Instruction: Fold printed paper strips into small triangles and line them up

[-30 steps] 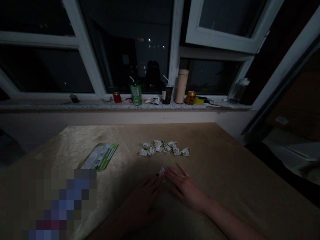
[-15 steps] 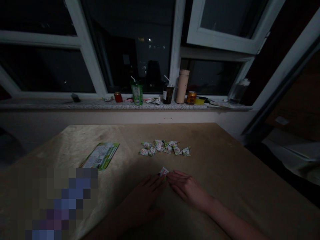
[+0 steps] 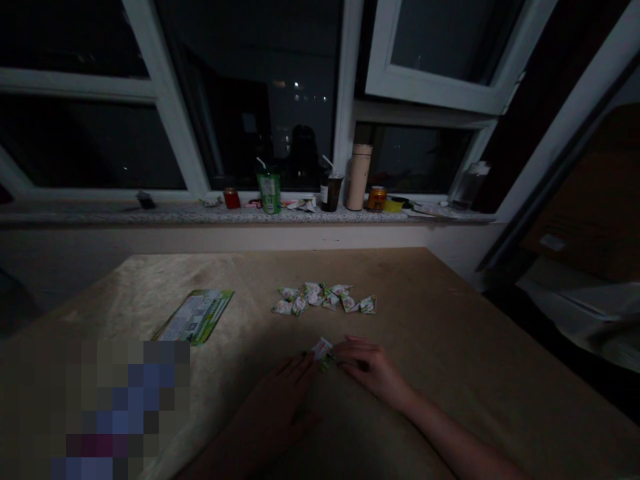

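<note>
A wrapped candy (image 3: 323, 349), white with green and red print, lies on the brown tabletop between my hands. My left hand (image 3: 281, 400) lies low and flat on the left, in shadow, its fingers stretched out with the tips beside the candy. From the right comes my right hand (image 3: 373, 368), its fingers reaching toward the candy and a gap showing between thumb and fingers. Whether its fingertips touch the wrapper, I cannot tell. Beyond the hands, several similar wrapped candies (image 3: 314, 293) lie in a loose row.
A flat green and white package (image 3: 197, 317) lies on the left of the table (image 3: 425, 293). Blurred blocks cover the lower left. Along the windowsill (image 3: 300, 217) stand a green cup (image 3: 271, 190), a dark cup (image 3: 331, 193), a pink bottle (image 3: 359, 179) and an orange can (image 3: 377, 199).
My right hand has lifted slightly and its thumb and fingers have parted. More of the candy shows between the hands. The view has shifted a little.
</note>
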`<control>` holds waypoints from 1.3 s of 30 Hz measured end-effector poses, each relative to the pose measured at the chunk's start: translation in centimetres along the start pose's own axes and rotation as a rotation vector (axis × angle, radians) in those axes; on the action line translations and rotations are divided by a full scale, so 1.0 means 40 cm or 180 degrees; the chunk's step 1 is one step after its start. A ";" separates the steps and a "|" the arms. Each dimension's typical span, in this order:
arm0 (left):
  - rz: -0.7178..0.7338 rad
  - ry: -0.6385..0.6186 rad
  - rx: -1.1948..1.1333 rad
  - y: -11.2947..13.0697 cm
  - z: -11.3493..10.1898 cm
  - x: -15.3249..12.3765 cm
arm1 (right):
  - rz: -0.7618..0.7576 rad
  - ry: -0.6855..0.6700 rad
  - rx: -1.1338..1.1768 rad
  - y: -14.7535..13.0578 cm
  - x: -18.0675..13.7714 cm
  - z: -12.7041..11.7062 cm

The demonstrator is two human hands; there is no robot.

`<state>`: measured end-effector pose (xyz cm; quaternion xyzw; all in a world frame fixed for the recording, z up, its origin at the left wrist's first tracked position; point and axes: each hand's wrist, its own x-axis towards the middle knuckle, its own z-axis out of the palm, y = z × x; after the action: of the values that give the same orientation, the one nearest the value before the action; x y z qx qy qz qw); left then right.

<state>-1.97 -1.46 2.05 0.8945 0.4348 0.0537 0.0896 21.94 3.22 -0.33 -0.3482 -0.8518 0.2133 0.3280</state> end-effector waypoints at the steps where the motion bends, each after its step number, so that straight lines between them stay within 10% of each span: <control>1: 0.0008 0.0071 0.0015 0.000 0.000 0.005 | 0.0144 0.0241 0.0125 0.008 0.001 0.001; 17: 0.0387 0.0228 0.0476 -0.045 -0.025 0.099 | 0.0575 0.0301 -0.0536 0.011 0.000 -0.009; 39: 0.0887 0.0400 0.0741 -0.100 0.026 0.130 | -0.0071 -0.0294 -0.0188 0.033 0.067 0.010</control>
<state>-1.66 4.96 0.31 0.9452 0.3148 0.0707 -0.0501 20.80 6.02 -0.26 -0.3380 -0.8758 0.2003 0.2803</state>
